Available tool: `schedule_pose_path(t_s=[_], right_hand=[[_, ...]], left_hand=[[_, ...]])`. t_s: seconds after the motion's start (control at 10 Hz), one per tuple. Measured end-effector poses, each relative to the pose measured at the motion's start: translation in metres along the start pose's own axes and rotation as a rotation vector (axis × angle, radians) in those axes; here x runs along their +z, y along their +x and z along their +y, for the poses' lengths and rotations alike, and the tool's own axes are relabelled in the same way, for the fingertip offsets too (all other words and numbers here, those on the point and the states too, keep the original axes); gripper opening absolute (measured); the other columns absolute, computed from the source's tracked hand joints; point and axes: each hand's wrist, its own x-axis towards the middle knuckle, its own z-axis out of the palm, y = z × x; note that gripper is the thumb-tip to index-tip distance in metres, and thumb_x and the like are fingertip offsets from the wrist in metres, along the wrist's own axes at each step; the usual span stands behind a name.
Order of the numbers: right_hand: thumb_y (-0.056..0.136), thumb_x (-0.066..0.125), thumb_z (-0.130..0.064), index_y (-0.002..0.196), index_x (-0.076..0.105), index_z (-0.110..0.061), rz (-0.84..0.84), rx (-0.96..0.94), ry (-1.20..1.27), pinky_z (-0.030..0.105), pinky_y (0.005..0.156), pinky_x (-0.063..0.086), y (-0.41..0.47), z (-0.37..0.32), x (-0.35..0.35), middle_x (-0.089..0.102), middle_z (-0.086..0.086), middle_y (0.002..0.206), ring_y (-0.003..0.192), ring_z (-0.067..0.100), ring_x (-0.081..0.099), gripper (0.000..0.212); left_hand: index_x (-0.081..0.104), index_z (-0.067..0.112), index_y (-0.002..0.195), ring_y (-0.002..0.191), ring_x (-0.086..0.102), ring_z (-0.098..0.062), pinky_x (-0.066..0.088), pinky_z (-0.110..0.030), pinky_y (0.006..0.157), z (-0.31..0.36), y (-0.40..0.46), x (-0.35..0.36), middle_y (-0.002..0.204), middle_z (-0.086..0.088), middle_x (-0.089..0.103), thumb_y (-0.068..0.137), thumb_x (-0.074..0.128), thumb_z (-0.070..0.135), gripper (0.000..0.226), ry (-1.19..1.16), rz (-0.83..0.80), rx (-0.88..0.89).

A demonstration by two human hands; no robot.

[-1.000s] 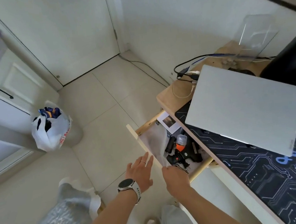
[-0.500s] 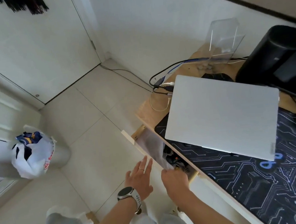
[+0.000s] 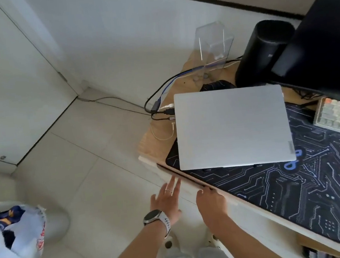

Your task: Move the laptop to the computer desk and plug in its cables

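Closed silver-grey rectangular laptop (image 3: 233, 127), lid down, flat on the wooden surface (image 3: 156, 143), partly over a black desk mat with pale circuit-line print (image 3: 297, 189); long axis roughly parallel to the near surface edge. Bundle of black, blue and white cables (image 3: 163, 110) at the laptop's left short side, connector ends just beside or touching that edge; seating in the ports not discernible.

Left hand (image 3: 168, 201), ringed and with a watch at the wrist, released and fingers spread, flat against the pale front panel beneath the surface edge. Right hand (image 3: 211, 205) loosely curled, fingertips at the surface lip, grasping nothing visible. Laptop up and away from both hands; cable side nearer the left hand, so probably the left for the plugging reach.

Containers: clear plastic open-topped box (image 3: 212, 49) at the rear corner, seemingly empty; white plastic bag holding dark blue items (image 3: 14, 235) on the floor, well apart. Black cylindrical speaker (image 3: 261, 52), dark monitor (image 3: 323, 39) and pale keyboard (image 3: 339, 116) behind and to the right.
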Motion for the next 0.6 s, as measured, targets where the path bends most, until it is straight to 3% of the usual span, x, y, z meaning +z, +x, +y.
schedule_pose_path(t_s=[0.2,0.3,0.5,0.6], right_hand=[[0.093,0.051,-0.014,0.134,0.043,-0.005,-0.025,0.064,-0.016,0.045,0.11,0.03,-0.002,0.002,0.012,0.04,0.017,0.141,0.13,0.032,0.04,0.042],[0.094,0.051,-0.016,0.133,0.045,-0.008,-0.017,0.073,0.012,0.045,0.113,0.023,-0.004,0.004,0.015,0.035,0.015,0.145,0.135,0.03,0.032,0.041],[0.089,0.055,-0.013,0.129,0.05,-0.008,-0.051,0.097,0.124,0.044,0.112,0.028,-0.004,0.005,0.017,0.029,0.015,0.149,0.137,0.029,0.028,0.041],[0.091,0.05,-0.01,0.126,0.051,-0.009,-0.062,0.111,0.214,0.039,0.098,0.045,-0.008,0.01,0.014,0.048,0.014,0.132,0.121,0.027,0.046,0.035]], left_hand=[[-0.014,0.029,0.15,0.148,-0.004,-0.017,0.014,-0.051,0.117,0.005,0.015,-0.016,0.159,0.009,-0.019,0.092,0.051,0.027,0.087,0.052,-0.036,0.027],[-0.013,0.027,0.15,0.148,-0.006,-0.016,0.013,-0.05,0.117,0.002,0.018,-0.02,0.159,0.009,-0.018,0.092,0.051,0.027,0.086,0.072,-0.06,0.034],[-0.011,0.022,0.151,0.148,-0.005,-0.016,0.012,-0.051,0.117,-0.004,0.018,-0.021,0.157,0.01,-0.025,0.093,0.051,0.027,0.085,0.087,-0.131,0.056],[0.018,0.018,0.15,0.145,0.014,-0.02,0.025,-0.049,0.113,-0.002,0.012,-0.024,0.161,0.002,-0.003,0.092,0.051,0.028,0.067,0.148,-0.01,0.111]])
